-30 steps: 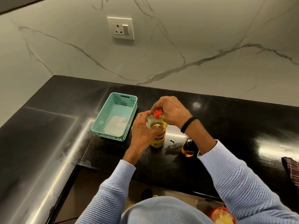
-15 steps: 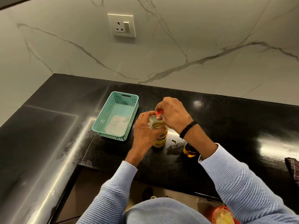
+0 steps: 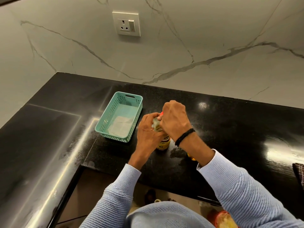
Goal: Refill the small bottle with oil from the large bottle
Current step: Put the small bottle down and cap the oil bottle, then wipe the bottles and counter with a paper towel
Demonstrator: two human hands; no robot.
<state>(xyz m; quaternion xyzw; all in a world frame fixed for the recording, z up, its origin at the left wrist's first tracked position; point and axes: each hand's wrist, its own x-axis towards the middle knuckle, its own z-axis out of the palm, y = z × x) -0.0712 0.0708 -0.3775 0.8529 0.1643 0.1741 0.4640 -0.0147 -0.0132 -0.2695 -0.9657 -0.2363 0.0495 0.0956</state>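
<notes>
- The black counter (image 3: 230,129) runs along a marbled wall.
- A teal basket (image 3: 107,112) sits just left of the hands, with a white sheet lying flat inside.
- The large bottle (image 3: 162,143) stands upright on the counter, right of the basket.
- The left hand (image 3: 148,132) is curled round the bottle's shoulder.
- The right hand (image 3: 174,119) grips its red cap (image 3: 162,113) from above.
- The small bottle (image 3: 191,157) stands near the large one, to its right, mostly hidden behind the right forearm.

1 large bottle (image 3: 162,143), 1 small bottle (image 3: 191,157), 2 hands (image 3: 148,130) (image 3: 174,119), 1 basket (image 3: 107,118), 1 socket (image 3: 126,23)
</notes>
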